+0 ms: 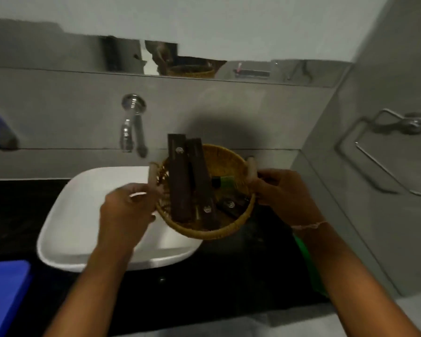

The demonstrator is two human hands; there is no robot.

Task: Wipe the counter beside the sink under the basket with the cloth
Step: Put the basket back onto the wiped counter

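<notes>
A round wicker basket [225, 231] with dark brown boxes and a small green bottle inside is tilted above the counter, partly over the right edge of the white sink [83, 215]. My left hand [127, 210] grips its left handle and my right hand [284, 193] grips its right handle. A green cloth [310, 266] lies on the black counter [241, 263] to the right of the sink, mostly hidden under my right forearm.
A chrome wall tap [133, 125] juts out above the sink. A mirror strip runs along the grey back wall. A metal towel holder [394, 152] hangs on the right wall. A blue object [5, 295] sits at the lower left.
</notes>
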